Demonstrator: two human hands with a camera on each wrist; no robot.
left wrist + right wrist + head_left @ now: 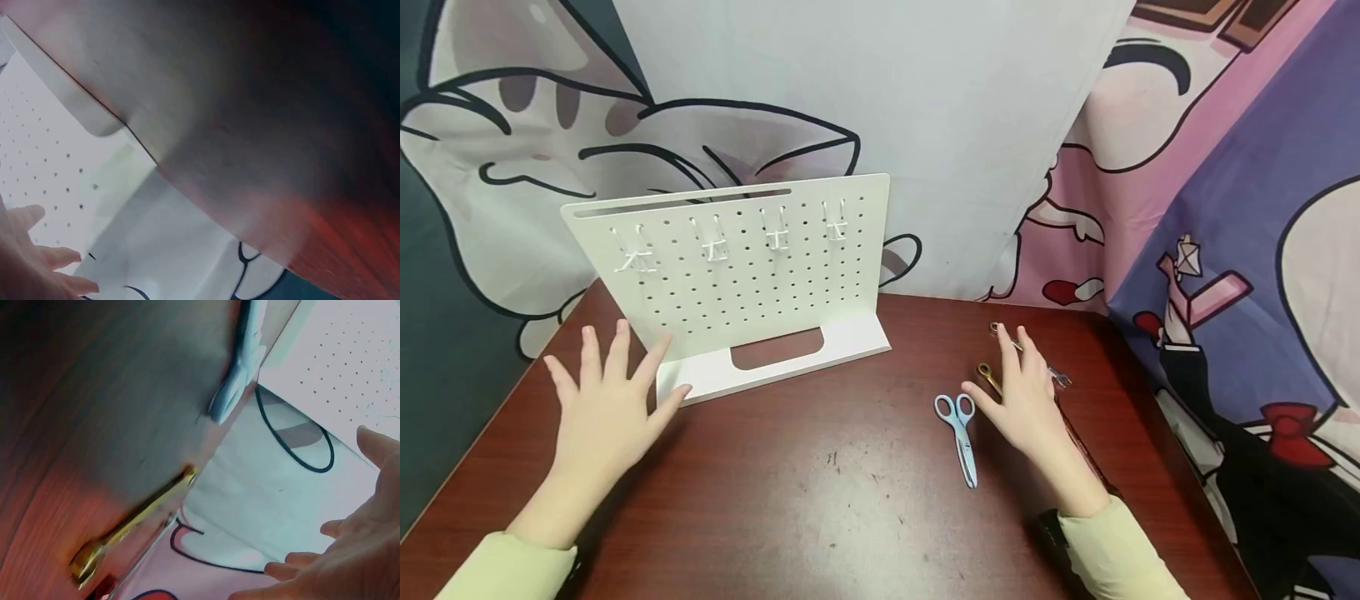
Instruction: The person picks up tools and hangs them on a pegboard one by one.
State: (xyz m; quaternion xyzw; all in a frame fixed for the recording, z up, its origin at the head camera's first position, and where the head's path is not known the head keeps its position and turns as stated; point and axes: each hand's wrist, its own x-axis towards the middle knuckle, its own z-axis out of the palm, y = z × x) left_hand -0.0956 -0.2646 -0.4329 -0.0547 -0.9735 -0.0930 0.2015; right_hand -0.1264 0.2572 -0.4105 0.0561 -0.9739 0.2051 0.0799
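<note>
My left hand (602, 408), fingers spread, is over the table's left side at the lower left corner of a white pegboard (820, 300). The pegboard stands on its base, with several white hooks (777, 240) along its upper part. My right hand (1026, 408) is held with fingers extended above a gold wrench (131, 522) and a silver wrench (1060, 377), partly covering both in the head view. Left of that hand, light blue scissors (964, 450) lie with their handles toward the back. Neither hand holds anything.
The dark red wooden table (775, 500) runs back to a printed cloth (970, 167) with cartoon figures. More of that cloth borders the right side. A slim dark thing (1078, 437) lies beside my right forearm, mostly hidden by it.
</note>
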